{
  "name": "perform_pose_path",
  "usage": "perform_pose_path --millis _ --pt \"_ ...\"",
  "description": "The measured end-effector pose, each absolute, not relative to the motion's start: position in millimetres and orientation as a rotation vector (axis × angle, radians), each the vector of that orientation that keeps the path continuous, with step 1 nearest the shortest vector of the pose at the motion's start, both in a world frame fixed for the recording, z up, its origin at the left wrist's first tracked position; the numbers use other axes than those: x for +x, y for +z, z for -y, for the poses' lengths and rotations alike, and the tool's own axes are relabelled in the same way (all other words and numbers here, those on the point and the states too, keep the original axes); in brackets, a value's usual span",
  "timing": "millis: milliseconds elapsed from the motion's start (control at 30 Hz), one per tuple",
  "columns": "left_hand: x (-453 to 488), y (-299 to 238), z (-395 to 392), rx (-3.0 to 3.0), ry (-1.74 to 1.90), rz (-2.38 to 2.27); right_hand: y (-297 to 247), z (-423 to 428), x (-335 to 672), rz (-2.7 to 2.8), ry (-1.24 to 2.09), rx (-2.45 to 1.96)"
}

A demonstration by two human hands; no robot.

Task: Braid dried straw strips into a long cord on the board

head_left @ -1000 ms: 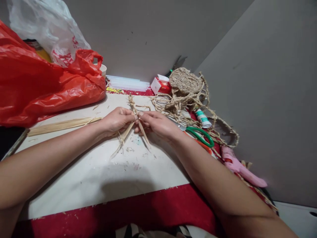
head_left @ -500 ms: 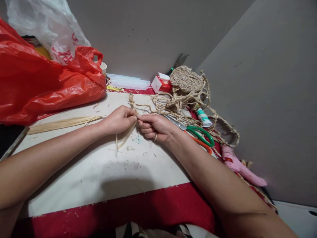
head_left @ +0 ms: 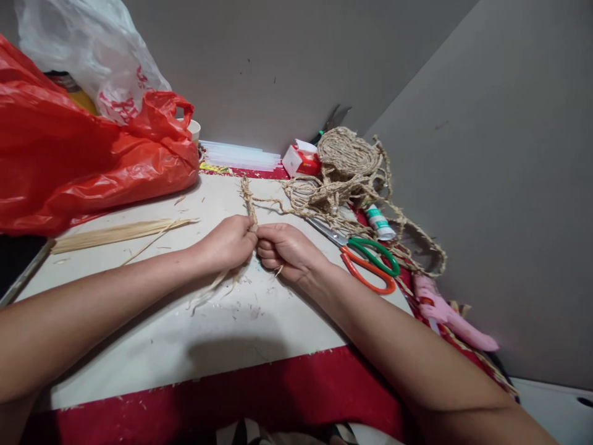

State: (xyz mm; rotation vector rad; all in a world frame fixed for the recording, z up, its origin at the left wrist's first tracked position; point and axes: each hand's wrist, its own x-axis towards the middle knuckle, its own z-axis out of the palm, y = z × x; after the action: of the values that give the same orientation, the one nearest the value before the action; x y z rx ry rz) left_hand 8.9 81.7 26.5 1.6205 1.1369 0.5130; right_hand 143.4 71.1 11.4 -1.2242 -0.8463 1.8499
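My left hand (head_left: 230, 242) is closed, its thumb and fingers pinching the near end of a braided straw cord (head_left: 248, 201). Pressed up against it, my right hand (head_left: 288, 247) is also closed on the cord's end strands, fingers curled in. Loose pale fibres (head_left: 210, 290) trail out below the left hand onto the white board. The cord runs away from the hands, and a thin twisted strand joins it toward the coiled rope (head_left: 349, 151). A bundle of flat straw strips (head_left: 115, 235) lies left of the left hand. The exact grip point is hidden by the fingers.
Scissors with green and orange handles (head_left: 370, 262) lie beside my right forearm. A pink glue gun (head_left: 451, 315) and a white-green tube (head_left: 380, 222) are further right. Glue sticks (head_left: 241, 154) and a small red-white box (head_left: 302, 159) stand behind. A red plastic bag (head_left: 102, 161) fills the left.
Both hands have moved slightly nearer to me, showing more of the braided cord. The left hand has turned over further, and the loose fibres below have shifted left. One strip now lies apart from the bundle.
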Motion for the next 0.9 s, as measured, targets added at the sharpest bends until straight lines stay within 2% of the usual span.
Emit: perform_pose_path --millis 167,300,467,733,900 --pt "9 26 -81 1.658 0.438 -1.073 11 -72 145 0.864 1.808 -1.225" --pt "0 39 -94 1.712 0.340 -1.105 15 -77 154 0.864 1.926 -1.175" --pt "-6 26 -118 1.761 0.617 -1.188 15 -86 167 0.906 2.103 -1.103" --pt "5 14 -106 1.300 0.492 -0.899 12 -94 172 0.978 2.210 -1.039" --pt "3 18 -108 1.576 0.482 -0.999 16 -93 173 1.109 2.180 -1.112"
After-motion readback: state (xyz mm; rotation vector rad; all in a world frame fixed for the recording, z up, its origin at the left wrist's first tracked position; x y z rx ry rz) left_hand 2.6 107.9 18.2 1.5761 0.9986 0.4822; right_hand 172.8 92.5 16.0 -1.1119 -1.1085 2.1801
